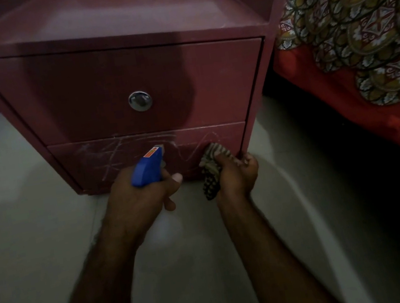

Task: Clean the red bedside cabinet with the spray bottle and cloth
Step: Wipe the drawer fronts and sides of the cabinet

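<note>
From the head camera: one boxy red bedside cabinet (129, 83) with a matt painted finish and a raised lip round its top stands on the pale smooth floor (24, 246). It has two flat drawer fronts; the upper drawer (72, 93) carries one round shiny metal knob (140, 101), and the lower drawer (94, 161) is crossed by pale chalky scribbles. Two bare hands reach in from 6 o'clock. The left hand (138, 201) is wrapped around one spray bottle with a blue plastic head (147, 169), its nozzle aimed at the lower drawer; the bottle body is hidden beneath the hand. The right hand (237, 174) is clenched around one bunched, dark-and-light patterned cloth (213, 165), pressed near the lower drawer's 3 o'clock end. At 3 o'clock, one bed with a red, ornately patterned bedspread (359, 32) is cut off by the frame edge; beneath it is darkness.
</note>
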{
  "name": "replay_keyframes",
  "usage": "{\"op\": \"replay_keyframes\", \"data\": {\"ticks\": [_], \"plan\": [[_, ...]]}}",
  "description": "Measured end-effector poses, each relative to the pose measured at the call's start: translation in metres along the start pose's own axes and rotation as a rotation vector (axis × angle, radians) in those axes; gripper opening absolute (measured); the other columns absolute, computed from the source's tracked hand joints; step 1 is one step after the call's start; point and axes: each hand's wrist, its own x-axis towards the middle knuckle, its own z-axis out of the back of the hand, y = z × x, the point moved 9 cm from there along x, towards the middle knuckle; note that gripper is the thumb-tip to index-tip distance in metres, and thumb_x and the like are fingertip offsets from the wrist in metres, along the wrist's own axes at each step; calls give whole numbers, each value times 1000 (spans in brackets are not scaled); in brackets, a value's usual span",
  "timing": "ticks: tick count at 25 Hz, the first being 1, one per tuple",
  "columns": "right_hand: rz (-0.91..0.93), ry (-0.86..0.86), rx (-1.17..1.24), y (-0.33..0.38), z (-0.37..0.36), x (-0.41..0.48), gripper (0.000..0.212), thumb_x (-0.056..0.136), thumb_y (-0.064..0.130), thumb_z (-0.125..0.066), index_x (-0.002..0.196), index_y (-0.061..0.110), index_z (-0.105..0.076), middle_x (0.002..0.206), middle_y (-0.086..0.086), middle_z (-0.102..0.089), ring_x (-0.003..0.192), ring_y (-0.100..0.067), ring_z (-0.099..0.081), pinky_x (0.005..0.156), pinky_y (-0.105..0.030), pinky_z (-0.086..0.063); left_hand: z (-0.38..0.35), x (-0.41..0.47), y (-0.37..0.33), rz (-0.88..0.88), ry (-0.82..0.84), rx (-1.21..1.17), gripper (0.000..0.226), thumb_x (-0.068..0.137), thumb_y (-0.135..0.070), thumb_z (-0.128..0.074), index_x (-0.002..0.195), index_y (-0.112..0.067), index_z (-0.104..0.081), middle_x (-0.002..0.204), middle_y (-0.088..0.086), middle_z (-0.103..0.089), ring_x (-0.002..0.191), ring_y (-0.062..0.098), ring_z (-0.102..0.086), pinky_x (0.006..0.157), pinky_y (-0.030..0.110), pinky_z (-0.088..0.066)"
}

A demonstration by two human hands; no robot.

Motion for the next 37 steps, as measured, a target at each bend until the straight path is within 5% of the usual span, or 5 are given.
{"op": "replay_keyframes", "data": {"ticks": [4,22,29,34,37], "plan": [[0,-132,141,24,15,18,69,78,-1,-81,136,21,-51,115,-10,-69,96,-31,-73,82,-50,-63,0,-1,-5,-25,20,0,18,82,-21,-81,81,-9,-67,63,0,-69,58,17,-68,71,31,-47],[104,-64,195,53,-2,1,73,80,-2,-81,141,16,-46,116,-8,-69,96,-25,-74,70,-35,-65,16,0,3,10,-25,-5,18,82,-21,-82,82,-9,-68,60,3,-68,55,16,-67,69,31,-45],[162,-98,135,64,-5,-1,80,74,-3,-86,142,14,-46,102,-2,-71,79,-13,-72,58,-24,-59,26,1,4,20,-45,-11,18,82,-20,-82,82,-8,-68,60,3,-67,56,17,-67,69,31,-45],[227,-3,-107,45,-27,-24,58,72,7,-86,121,22,-59,101,-1,-74,85,-20,-76,76,-46,-65,36,-1,5,18,-52,10,16,83,-21,-81,77,-13,-68,58,5,-68,56,14,-68,70,31,-44],[248,-32,-105,48,-16,-18,67,71,12,-88,127,26,-55,101,3,-73,87,-18,-75,78,-46,-65,40,-1,4,12,-49,20,15,83,-22,-80,75,-18,-68,60,12,-68,57,16,-67,72,33,-43]]}}
